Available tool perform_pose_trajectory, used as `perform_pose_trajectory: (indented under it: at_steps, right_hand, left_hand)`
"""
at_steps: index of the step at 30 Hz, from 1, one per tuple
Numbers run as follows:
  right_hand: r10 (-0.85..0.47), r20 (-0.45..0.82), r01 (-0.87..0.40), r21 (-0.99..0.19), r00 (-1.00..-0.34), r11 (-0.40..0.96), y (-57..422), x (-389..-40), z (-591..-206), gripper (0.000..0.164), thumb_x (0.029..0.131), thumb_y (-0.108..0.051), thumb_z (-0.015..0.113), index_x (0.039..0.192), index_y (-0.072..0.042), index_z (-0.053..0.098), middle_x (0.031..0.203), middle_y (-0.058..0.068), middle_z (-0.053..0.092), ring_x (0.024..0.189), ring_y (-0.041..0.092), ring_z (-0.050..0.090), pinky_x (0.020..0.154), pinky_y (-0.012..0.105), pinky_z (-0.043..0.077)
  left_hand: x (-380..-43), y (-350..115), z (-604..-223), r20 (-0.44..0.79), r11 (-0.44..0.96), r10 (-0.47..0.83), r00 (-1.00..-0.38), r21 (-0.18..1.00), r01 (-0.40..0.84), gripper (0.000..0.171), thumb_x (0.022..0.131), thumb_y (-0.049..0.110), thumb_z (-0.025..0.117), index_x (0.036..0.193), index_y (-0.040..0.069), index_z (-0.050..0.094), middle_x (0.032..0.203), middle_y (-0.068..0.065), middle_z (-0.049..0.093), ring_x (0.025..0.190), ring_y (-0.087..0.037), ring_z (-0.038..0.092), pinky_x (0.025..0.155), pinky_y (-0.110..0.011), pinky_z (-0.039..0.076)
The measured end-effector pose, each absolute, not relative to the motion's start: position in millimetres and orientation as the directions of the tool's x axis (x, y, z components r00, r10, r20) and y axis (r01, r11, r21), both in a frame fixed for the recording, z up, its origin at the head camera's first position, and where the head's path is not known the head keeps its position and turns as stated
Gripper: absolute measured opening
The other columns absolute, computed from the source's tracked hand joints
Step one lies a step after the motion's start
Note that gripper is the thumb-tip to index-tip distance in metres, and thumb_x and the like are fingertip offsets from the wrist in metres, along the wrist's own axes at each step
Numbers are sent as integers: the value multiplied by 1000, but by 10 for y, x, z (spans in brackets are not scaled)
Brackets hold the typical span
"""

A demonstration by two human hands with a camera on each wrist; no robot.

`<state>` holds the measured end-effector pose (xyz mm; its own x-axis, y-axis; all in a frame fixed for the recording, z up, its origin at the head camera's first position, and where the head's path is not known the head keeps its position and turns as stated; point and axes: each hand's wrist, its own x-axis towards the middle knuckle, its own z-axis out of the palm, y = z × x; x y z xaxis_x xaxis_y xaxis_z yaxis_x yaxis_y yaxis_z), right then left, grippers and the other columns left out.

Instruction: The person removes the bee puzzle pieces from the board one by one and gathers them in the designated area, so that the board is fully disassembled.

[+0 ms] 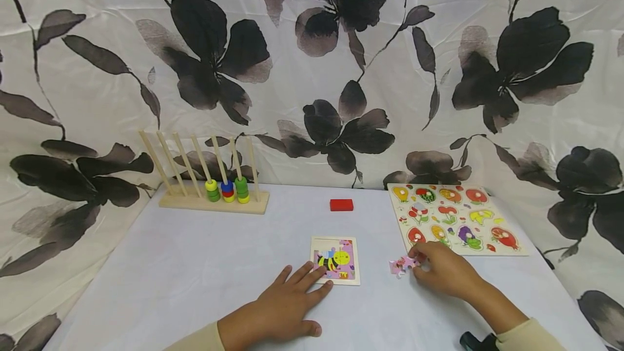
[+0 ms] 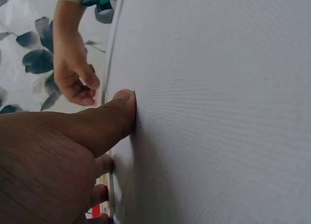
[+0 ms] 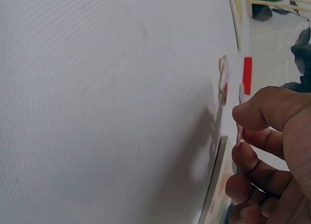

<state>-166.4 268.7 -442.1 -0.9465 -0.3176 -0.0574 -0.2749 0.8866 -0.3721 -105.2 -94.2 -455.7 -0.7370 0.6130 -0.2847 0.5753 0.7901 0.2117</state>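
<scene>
My left hand (image 1: 285, 307) lies with fingers spread, its fingertips over the lower left edge of a small square bee puzzle (image 1: 357, 261). A yellow bee on a pink ground fills the puzzle's wooden frame. To the right, my right hand (image 1: 446, 271) pinches a thin jigsaw piece (image 3: 241, 92) between thumb and fingers, raised off the cloth in the right wrist view. Another pinkish jigsaw piece (image 3: 224, 80) lies on the table just beyond it. In the left wrist view the left thumb (image 2: 127, 100) is straight, and the bee puzzle is mostly hidden behind the hand.
Behind the right hand lies a fruit peg board (image 1: 458, 226). A red block (image 1: 341, 205) sits at the back middle. At the back left stands a wooden peg rack (image 1: 214, 205) with coloured rings on three pegs. Floral cloth (image 1: 341, 69) hangs behind the white table (image 1: 195, 264).
</scene>
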Motion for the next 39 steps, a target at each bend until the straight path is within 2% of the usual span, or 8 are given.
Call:
perform_pose_trajectory:
  at_steps: [17, 33, 39]
  right_hand:
    - [-329, -76, -278, -383, -941, 881, 2858, -1642, -4483, 23, 83, -14, 80, 104, -13, 70, 86, -8, 57, 82, 13, 51, 73, 37, 49]
    - [-316, -124, -244, -400, -941, 883, 2866, -1668, -4491, 26, 83, -13, 81, 107, -13, 71, 90, -8, 61, 85, 14, 53, 80, 41, 51]
    - [-325, -104, -266, -377, -940, 887, 2856, -1667, -4477, 29, 82, -14, 83, 108, -12, 71, 94, -7, 62, 88, 14, 54, 82, 43, 52]
  left_hand:
    - [-1070, -929, -4563, -297, 793, 609, -736, 204, 574, 84, 89, 67, 64, 161, 35, 34, 169, 5, 21, 156, -26, 13, 118, -63, 19]
    - [-1071, -931, -4566, -302, 797, 604, -738, 206, 568, 85, 88, 67, 64, 161, 35, 34, 169, 6, 19, 156, -26, 13, 118, -63, 19]
    - [-1058, -937, -4575, -282, 790, 613, -738, 194, 582, 85, 89, 67, 64, 161, 34, 34, 169, 5, 20, 156, -26, 14, 118, -62, 20]
